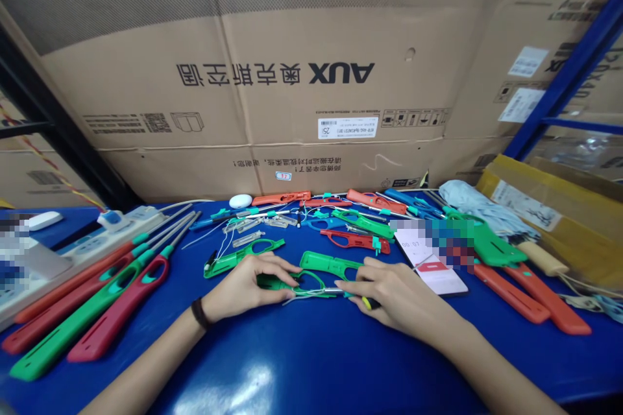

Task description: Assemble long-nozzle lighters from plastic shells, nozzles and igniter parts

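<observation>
My left hand [260,280] is closed, pinching a green lighter casing half [311,282] with an open trigger loop, just above the blue table. My right hand [389,292] has its fingertips on the silver metal tube [333,290] at that casing's end. A thin white wire [302,297] runs along the casing. Tucked in my right hand is a screwdriver with a yellow and black handle [370,303]; its slim shaft shows beyond the knuckles. Just behind lies another green casing half [331,264]. Further left is a green casing [243,255] with a wire by it.
Several long lighters [92,305] lie at left beside a white power strip [87,246]. Orange, red and blue casings with clear parts [248,238] spread along the back. At right are a phone [433,266], more lighters [516,292] and a cloth [487,207]. A cardboard wall [272,26] stands behind.
</observation>
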`<action>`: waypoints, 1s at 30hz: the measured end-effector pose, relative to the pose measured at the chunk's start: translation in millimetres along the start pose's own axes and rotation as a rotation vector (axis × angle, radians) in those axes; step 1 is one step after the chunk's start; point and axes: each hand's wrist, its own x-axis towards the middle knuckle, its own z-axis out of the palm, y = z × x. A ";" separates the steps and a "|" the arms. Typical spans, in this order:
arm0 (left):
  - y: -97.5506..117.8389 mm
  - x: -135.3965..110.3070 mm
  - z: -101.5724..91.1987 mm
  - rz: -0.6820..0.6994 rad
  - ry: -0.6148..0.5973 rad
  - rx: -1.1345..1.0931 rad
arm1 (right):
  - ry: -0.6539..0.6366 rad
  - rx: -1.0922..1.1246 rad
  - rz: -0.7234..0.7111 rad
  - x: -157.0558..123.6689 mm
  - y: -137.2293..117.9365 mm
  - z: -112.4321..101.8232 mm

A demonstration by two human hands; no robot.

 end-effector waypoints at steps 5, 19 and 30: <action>1.3 0.7 0.7 -0.036 0.017 -0.002 | -0.111 -0.058 -0.024 -6.6 -3.3 -4.8; 5.0 1.1 1.3 -0.035 0.024 0.013 | -0.257 -0.067 -0.019 1.3 4.9 -17.0; 2.7 1.6 3.6 -0.022 0.037 0.033 | -0.265 -0.105 -0.036 -2.2 -3.0 -18.3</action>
